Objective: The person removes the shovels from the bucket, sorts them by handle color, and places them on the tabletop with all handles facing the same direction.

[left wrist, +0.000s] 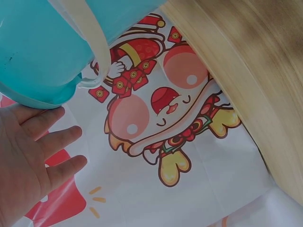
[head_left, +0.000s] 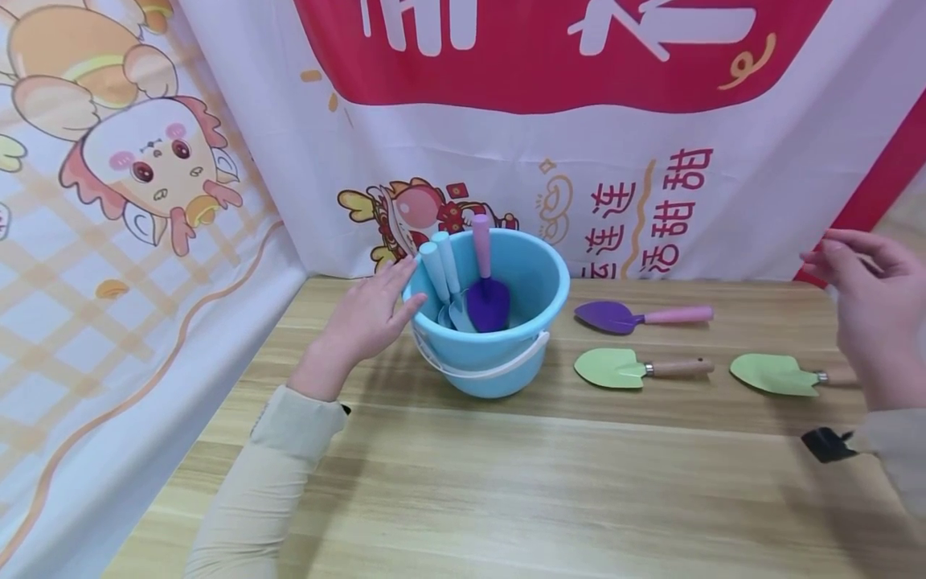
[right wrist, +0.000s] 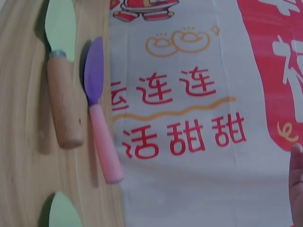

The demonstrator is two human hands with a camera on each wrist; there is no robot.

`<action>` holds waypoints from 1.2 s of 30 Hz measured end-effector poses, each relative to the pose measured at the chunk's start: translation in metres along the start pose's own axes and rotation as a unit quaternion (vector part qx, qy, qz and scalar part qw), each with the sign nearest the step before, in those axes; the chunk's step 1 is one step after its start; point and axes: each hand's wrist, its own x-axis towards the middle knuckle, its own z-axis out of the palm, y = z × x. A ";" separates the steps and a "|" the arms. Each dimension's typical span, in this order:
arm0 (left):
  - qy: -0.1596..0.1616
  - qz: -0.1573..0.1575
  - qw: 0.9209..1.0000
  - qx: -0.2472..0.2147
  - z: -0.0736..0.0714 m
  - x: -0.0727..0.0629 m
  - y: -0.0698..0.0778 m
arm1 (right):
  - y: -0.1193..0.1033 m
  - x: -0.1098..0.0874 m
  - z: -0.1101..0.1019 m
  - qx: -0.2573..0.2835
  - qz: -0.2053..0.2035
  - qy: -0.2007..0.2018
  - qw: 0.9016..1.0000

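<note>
A light blue bucket (head_left: 492,362) stands upright on the table, its white handle (head_left: 499,371) hanging down in front. Inside lean a purple trowel (head_left: 489,301) with a pink handle and two tools with light blue handles (head_left: 437,269). My left hand (head_left: 365,314) rests on the bucket's left rim; in the left wrist view its fingers (left wrist: 59,139) spread out straight by the rim. Raised at the far right, my right hand (head_left: 878,314) has loosely bent fingers and holds nothing visible. Nearest below it lies a green trowel (head_left: 774,375), its wooden handle partly hidden by the hand.
Right of the bucket, another purple trowel (head_left: 611,317) with a pink handle lies behind a second green trowel (head_left: 611,368) with a wooden handle. A printed cloth (head_left: 448,145) hangs along the table's back edge, and another (head_left: 137,265) covers the left side.
</note>
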 end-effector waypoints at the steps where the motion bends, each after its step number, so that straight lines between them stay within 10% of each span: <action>1: 0.000 -0.001 1.000 0.001 0.000 0.000 0.000 | 0.001 -0.001 0.004 0.008 -0.008 -0.006 1.000; 12: -0.010 -0.012 0.999 0.031 -0.002 0.001 0.002 | 0.013 -0.001 0.044 0.031 -0.021 -0.079 0.996; 36: -0.012 -0.008 0.999 0.035 -0.002 0.001 0.000 | 0.030 -0.010 0.153 -0.104 -0.061 -0.213 0.970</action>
